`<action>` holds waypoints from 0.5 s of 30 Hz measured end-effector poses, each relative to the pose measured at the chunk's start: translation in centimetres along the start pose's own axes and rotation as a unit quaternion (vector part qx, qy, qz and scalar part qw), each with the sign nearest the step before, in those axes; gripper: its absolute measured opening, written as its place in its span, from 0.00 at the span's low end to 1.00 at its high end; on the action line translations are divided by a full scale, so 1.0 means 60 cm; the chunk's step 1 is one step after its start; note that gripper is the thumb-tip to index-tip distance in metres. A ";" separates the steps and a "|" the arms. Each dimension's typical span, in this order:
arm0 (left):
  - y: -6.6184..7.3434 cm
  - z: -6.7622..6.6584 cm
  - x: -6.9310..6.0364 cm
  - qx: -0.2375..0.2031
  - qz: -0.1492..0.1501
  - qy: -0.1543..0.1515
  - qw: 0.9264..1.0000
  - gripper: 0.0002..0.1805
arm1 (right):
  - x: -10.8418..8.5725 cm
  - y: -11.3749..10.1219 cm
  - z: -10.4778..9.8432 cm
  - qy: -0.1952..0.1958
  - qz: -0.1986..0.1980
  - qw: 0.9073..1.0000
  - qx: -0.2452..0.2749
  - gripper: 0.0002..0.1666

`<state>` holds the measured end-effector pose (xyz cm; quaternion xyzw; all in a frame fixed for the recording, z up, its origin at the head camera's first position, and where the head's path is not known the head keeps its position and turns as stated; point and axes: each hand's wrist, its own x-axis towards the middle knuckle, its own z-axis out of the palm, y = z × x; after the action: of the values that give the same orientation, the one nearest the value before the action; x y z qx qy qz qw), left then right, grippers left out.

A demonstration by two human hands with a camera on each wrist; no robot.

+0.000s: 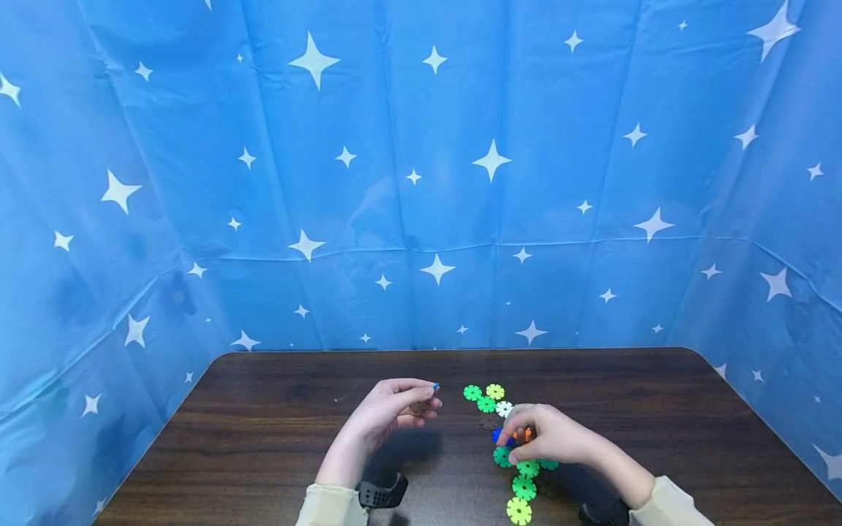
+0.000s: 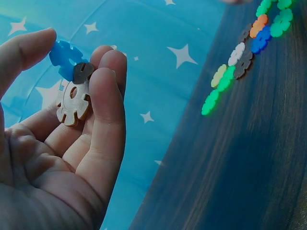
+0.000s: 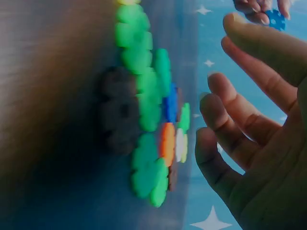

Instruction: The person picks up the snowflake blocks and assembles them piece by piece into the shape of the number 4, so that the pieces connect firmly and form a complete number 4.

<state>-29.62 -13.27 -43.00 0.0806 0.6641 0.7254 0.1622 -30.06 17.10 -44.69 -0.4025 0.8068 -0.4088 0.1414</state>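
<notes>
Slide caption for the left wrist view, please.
Left hand holding a blue disc and a brown disc before a starry backdrop, with more colourful discs lying on the dark wooden table.

The head view is bright and evenly lit, with the blue star-patterned curtain [image 1: 408, 102] quite clear. A soft shadow lies on the dark wooden table [image 1: 283, 431] below the left hand [image 1: 395, 409], so the light seems to come from above. The left wrist view is dimmer, but the green discs [image 2: 210, 101] look almost overexposed. In the right wrist view, the dark disc [image 3: 117, 112] is strongly blurred.
</notes>
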 end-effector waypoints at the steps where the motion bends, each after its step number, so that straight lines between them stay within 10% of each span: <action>1: 0.000 0.000 0.000 0.000 0.000 -0.001 1.000 0.21 | -0.008 0.001 0.001 -0.010 -0.004 1.000 0.001 0.10; 15: -0.001 -0.001 0.003 0.007 0.006 0.006 1.000 0.21 | -0.036 -0.015 0.034 -0.104 -0.037 0.985 -0.132 0.17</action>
<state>-29.78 -13.29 -43.08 0.0816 0.6692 0.7225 0.1532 -27.08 17.32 -45.45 -0.4876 0.8189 -0.2599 0.1553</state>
